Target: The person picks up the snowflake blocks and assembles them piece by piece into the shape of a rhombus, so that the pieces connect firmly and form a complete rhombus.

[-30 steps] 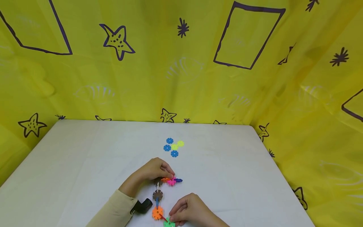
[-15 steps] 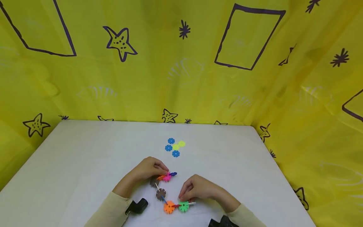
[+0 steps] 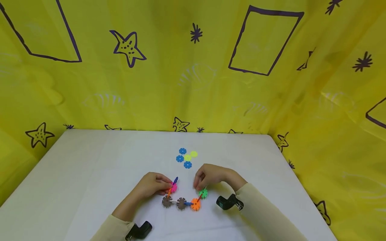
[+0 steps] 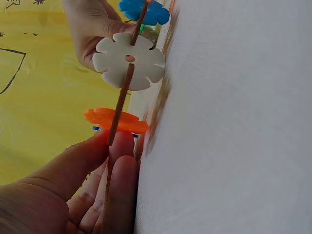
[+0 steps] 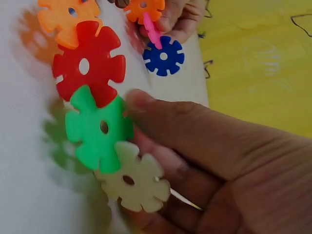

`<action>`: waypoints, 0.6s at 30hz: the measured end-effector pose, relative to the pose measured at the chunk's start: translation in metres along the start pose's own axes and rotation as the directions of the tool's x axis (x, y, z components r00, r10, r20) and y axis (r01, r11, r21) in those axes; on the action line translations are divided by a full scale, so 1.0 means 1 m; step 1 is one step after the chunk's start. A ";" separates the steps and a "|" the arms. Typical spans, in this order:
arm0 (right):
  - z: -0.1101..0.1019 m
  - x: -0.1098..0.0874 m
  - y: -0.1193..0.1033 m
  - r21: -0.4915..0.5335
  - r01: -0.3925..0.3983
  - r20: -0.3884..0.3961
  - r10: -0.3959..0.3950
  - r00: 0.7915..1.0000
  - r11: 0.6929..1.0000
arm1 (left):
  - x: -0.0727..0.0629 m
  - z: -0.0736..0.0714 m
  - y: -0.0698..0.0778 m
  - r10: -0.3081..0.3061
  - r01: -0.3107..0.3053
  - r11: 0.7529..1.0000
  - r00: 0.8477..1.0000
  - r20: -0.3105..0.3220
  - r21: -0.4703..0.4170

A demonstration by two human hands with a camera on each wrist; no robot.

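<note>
A chain of notched plastic flower discs hangs between both hands close over the table, bent into a U whose opening faces the far side. My left hand (image 3: 153,184) pinches its left end near the pink disc (image 3: 173,187) and an orange disc (image 4: 119,122); a dark blue disc (image 5: 170,63) tips that end. Along the bottom run a brown disc (image 3: 181,203), white and blue ones, and another orange disc (image 3: 195,204). Thumb and fingers of my right hand (image 3: 211,175) pinch the green disc (image 5: 92,131) and the white disc (image 5: 141,183) at the right end, beside a red disc (image 5: 105,53).
Several loose discs lie farther back on the white table (image 3: 120,157), among them a blue disc (image 3: 188,164) and a yellow disc (image 3: 194,154). A yellow curtain (image 3: 163,83) with dark drawings hangs behind and at the sides. Black cameras (image 3: 229,202) sit on both wrists.
My right hand has swung away from the near edge and rightward with the green end, turning the chain from a rightward-opening curve to a U. My left hand has shifted slightly left and nearer.
</note>
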State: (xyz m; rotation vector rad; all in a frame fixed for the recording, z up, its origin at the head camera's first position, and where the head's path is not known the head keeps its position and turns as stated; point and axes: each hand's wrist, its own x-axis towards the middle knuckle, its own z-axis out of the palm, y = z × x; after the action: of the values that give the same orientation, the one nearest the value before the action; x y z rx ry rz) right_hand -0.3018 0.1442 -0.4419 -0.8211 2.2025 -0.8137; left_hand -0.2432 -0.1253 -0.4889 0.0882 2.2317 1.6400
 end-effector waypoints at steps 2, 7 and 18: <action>0.000 -0.010 0.008 0.010 0.007 -0.121 -0.006 0.993 1.000 | 0.000 0.001 0.000 -0.001 0.001 1.000 1.000 -0.006 -0.009; 0.011 -0.044 0.029 0.267 -0.074 -0.417 0.184 0.890 0.961 | 0.000 0.001 0.000 0.004 -0.004 1.000 1.000 -0.002 -0.008; 0.064 -0.068 0.025 0.679 0.023 -0.349 0.295 0.890 0.734 | -0.007 0.004 0.001 -0.023 0.028 0.995 0.998 0.058 -0.095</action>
State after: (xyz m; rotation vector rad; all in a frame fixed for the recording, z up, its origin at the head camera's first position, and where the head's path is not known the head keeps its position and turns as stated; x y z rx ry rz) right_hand -0.2229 0.1878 -0.4745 -0.0983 2.0339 -1.7110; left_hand -0.2359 -0.1233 -0.4874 0.0801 2.0998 1.7065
